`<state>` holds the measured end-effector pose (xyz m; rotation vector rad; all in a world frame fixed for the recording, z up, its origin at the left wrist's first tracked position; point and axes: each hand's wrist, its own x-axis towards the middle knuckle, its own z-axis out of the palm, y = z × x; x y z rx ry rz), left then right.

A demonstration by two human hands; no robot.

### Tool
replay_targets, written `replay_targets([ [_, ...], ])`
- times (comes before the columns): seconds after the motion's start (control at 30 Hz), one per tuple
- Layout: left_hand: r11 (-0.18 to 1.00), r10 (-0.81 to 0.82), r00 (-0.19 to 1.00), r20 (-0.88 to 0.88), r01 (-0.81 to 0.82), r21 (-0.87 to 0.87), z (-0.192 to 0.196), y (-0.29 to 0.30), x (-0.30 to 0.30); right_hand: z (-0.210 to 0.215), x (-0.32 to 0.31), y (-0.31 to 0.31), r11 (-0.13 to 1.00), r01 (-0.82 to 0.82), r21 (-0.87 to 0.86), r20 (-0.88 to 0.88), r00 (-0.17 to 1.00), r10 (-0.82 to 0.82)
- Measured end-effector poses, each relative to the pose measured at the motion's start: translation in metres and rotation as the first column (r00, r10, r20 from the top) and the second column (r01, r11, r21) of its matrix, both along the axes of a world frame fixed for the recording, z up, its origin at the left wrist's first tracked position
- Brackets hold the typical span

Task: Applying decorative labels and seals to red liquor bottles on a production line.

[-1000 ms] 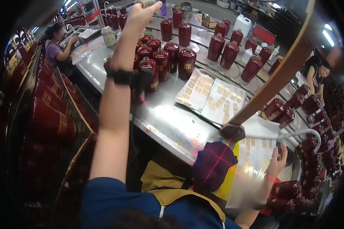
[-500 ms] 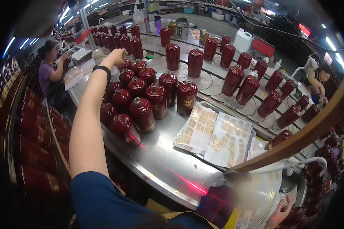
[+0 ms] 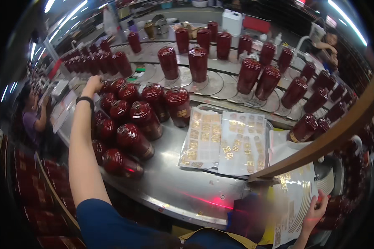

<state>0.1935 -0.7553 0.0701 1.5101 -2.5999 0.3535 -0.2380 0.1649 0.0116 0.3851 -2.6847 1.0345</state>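
My left arm, with a dark wristband, stretches to the far left side of a cluster of glossy dark red bottles. There my left hand is curled closed beside the bottle tops; what its fingers hold, if anything, is hidden. At the lower right, my right hand has thumb and fingers apart. It is beside a sheet with gold strips, and nothing shows in its grasp. Two clear-and-white sheets of gold labels lie on a tray between the hands.
Beyond the metal table, a conveyor of round plates carries more red bottles. A brown wooden bar slants across the right. A white jug stands at the back. Two other people sit at far left and far right.
The view has turned and shifted, so the bottles and sheets sit differently in it. My left hand stays at the far side of the cluster, lower against the bottle tops. My right hand remains beside the strips.
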Motion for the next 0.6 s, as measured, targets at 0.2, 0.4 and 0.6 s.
replay_targets([
  [0.2, 0.971, 0.039, 0.995, 0.089, -0.017, -0.236, -0.018, -0.037, 0.023, 0.018, 0.03, -0.024, 0.999, -0.036, -0.04, 0.012, 0.999, 0.037],
  [0.4, 0.963, 0.088, 0.972, -0.218, -0.138, -0.23, 0.103, -0.059, 0.031, 0.028, 0.046, -0.029, 0.98, -0.095, -0.175, 0.054, 0.993, 0.106],
  [0.6, 0.827, -0.232, 0.945, -0.231, 0.067, -0.558, 0.211, 0.023, -0.029, 0.035, 0.06, -0.04, 0.913, -0.243, -0.328, 0.164, 0.937, 0.309],
])
